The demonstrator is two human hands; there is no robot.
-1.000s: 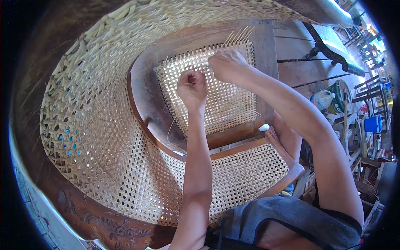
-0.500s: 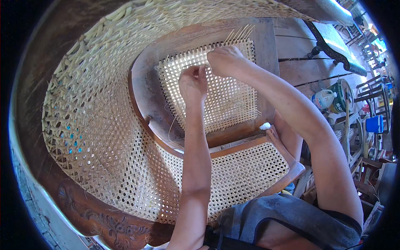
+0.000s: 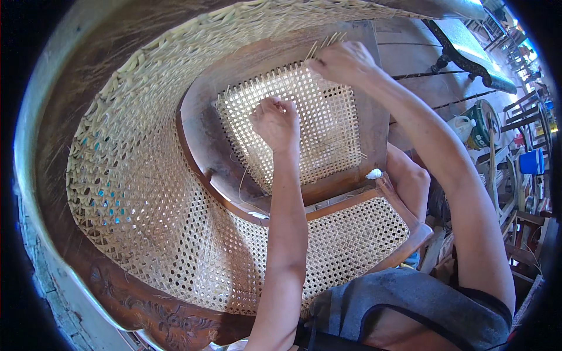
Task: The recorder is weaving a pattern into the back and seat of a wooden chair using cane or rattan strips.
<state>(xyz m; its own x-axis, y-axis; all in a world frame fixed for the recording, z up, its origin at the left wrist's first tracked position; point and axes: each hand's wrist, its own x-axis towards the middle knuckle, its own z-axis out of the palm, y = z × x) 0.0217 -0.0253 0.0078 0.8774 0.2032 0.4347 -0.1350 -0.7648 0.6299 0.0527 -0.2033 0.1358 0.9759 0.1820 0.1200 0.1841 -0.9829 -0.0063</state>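
A square panel of woven cane fills the middle of a wooden chair seat. Over the panel's left half is my left hand, its fingers curled together; whatever they pinch is too small to make out. My right hand is closed at the panel's far edge, beside several loose cane ends that stick up there. Its fingertips point left and down, and their grip is hidden. A thin loose strand curls at the panel's near left corner.
A tall curved cane backrest with a carved wooden frame wraps round the left side. Nearer me lies another cane panel. To the right stand a white jug, a green bucket, a blue container and a dark bench.
My right hand has moved right and up, away from my left hand, to the loose cane ends. My left hand has shifted slightly right and lower. The whole view has also shifted a little.
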